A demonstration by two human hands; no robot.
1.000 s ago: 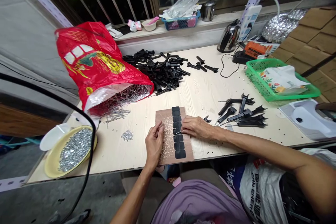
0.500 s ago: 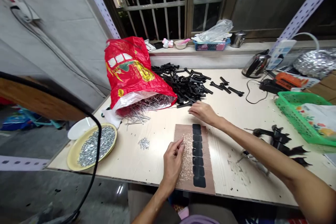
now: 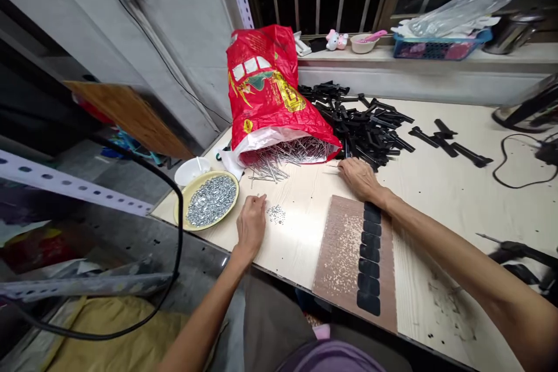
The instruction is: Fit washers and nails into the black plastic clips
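My right hand [image 3: 361, 179] rests low over the table with its fingers bent together, just below a heap of black plastic parts [image 3: 366, 128]. Thin metal rods [image 3: 332, 167] stick out to the left of its fingertips. Similar metal rods [image 3: 272, 161] spill from the mouth of a red bag [image 3: 265, 93]. My left hand [image 3: 251, 224] has its fingers curled and pinched, between a yellow dish [image 3: 179, 204] full of small shiny metal pieces [image 3: 212, 200] and a little pile of the same pieces [image 3: 276, 214]. Whatever its fingertips hold is hidden.
A brown board [image 3: 337, 250] near the front edge carries a row of black pads [image 3: 368, 266]. A white bowl [image 3: 188, 171] stands behind the dish. Several loose black parts [image 3: 471, 154] and a dark tool [image 3: 521, 253] lie to the right. A black cable [image 3: 178, 232] hangs at left.
The view has swung left. My left hand has gone from the brown board to beside the yellow dish. My right hand has shifted left, closer to the bag's mouth.
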